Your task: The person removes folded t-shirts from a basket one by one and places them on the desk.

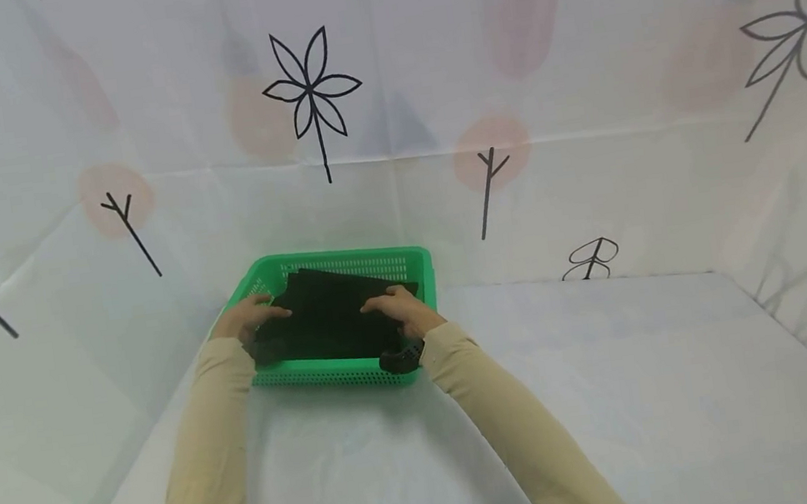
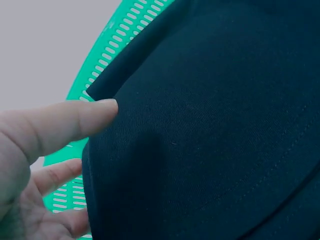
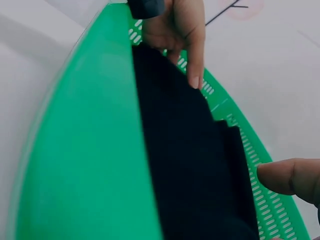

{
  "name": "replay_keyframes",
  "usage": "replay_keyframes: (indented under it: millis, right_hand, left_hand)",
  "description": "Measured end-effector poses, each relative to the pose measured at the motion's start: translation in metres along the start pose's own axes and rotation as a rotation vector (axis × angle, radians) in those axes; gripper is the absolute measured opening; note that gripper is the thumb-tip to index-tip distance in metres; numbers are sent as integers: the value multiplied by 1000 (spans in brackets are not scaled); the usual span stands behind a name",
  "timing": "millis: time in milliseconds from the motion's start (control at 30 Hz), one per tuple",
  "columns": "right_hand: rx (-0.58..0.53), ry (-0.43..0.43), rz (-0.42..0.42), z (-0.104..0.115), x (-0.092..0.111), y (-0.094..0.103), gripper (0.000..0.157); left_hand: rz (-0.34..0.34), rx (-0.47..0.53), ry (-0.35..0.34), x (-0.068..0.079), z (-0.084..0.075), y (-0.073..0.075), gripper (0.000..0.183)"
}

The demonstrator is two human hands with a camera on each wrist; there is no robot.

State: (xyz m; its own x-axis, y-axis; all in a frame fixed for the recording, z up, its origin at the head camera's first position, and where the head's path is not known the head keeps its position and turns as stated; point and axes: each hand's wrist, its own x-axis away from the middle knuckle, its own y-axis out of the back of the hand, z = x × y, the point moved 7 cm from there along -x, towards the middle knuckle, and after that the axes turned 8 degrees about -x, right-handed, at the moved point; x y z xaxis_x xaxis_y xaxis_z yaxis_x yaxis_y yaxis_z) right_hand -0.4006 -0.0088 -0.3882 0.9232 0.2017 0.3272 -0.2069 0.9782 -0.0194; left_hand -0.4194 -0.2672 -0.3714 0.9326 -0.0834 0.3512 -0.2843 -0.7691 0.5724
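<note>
A folded black cloth [image 1: 336, 315] with a line of stitching along it lies in a green plastic basket [image 1: 312, 371]. At its left edge is my left hand [image 1: 249, 317], thumb stretched out over the top of the cloth [image 2: 210, 120] and the other fingers partly hidden behind the edge. My right hand [image 1: 406, 309] reaches over the basket's right side, its fingers spread towards the cloth's right end. From the right wrist view, the right thumb [image 3: 287, 176] stands apart from the cloth, beside the slotted basket wall, with the other fingers mostly out of frame.
The basket stands on a white-covered table [image 1: 617, 394], close to a white backdrop [image 1: 594, 203] printed with flowers and twigs. A dark wrist device [image 1: 402, 360] on the right arm overlaps the basket's front right corner.
</note>
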Motion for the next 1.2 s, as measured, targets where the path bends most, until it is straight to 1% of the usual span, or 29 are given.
replay_keyframes:
  millis: [167, 333, 467, 567, 633, 800, 1000, 1067, 1200]
  right_hand:
    - [8, 38, -9, -1, -2, 1, 80]
    - [-24, 59, -19, 0, -5, 1, 77]
    - [-90, 54, -28, 0, -7, 2, 74]
    - [-130, 58, -29, 1, -7, 2, 72]
    - [-127, 66, -29, 2, -7, 2, 71]
    - [-81, 92, -44, 3, -6, 1, 65]
    - [-36, 129, -65, 3, -6, 2, 55]
    - [-34, 140, -62, 3, -6, 2, 53]
    - [-57, 141, -36, 4, -7, 1, 51]
  left_hand:
    - [-6, 25, -7, -1, 2, -1, 80]
    - [-29, 19, -50, -2, -4, -1, 79]
    - [-27, 42, -80, -1, -9, -2, 78]
    - [-17, 48, -88, 1, -12, -3, 78]
    - [-13, 50, -91, 1, -13, -3, 78]
    - [-9, 45, -89, 1, -13, -3, 79]
    - [25, 55, -83, -1, -13, -4, 79]
    - [45, 57, -86, -5, -10, -3, 78]
    - [90, 62, -135, -9, -9, -4, 73]
